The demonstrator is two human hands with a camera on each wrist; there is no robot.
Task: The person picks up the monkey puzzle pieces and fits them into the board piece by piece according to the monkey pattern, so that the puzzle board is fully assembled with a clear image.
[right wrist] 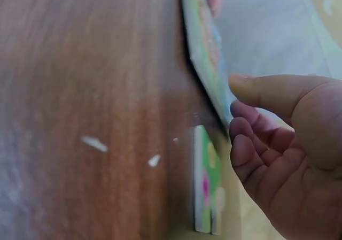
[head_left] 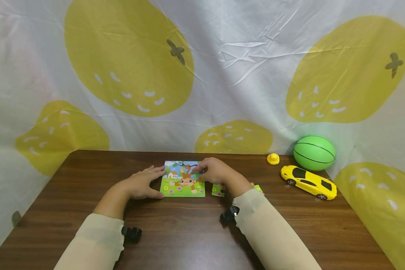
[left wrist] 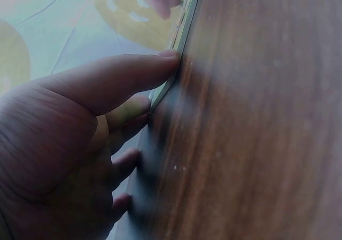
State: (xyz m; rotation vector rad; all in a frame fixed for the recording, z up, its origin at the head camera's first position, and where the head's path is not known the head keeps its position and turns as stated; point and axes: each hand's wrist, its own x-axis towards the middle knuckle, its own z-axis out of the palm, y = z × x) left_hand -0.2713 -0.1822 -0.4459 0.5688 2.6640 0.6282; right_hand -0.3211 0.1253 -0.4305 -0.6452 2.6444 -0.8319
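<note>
Head view's showing two bare hands busying themselves over a monkey puzzle (head_left: 182, 183), which is lying flat on a brown wooden table (head_left: 175, 236) right between them. Left hand (head_left: 143, 183) is spreading out, fingers pretty much straight and not wrapping round anything, with the fingertips resting at the side nearest to it and the thumb touching the near corner. Left wrist view is backing that up, thumb tip meeting the edge

Right hand (head_left: 214, 174) is curling its fingers at the opposite side of the puzzle, but honestly I can't tell if it's pinching it or just touching. Right wrist view is showing the thumb and fingertips bunching up close to that edge. One loose piece (head_left: 218, 189) is lying just beside the puzzle, near the right wrist, and another piece (head_left: 258, 187) is peeking out on the far side of that wrist. White scraps (right wrist: 95, 142) are lying near that hand too

Off to the right of the right hand, a yellow toy car (head_left: 308, 182) is sitting, with a yellow duck (head_left: 273, 159) and a green ball (head_left: 314, 153) sitting farther back. Lemon-print cloth (head_left: 222, 93) is hanging beyond both hands
</note>
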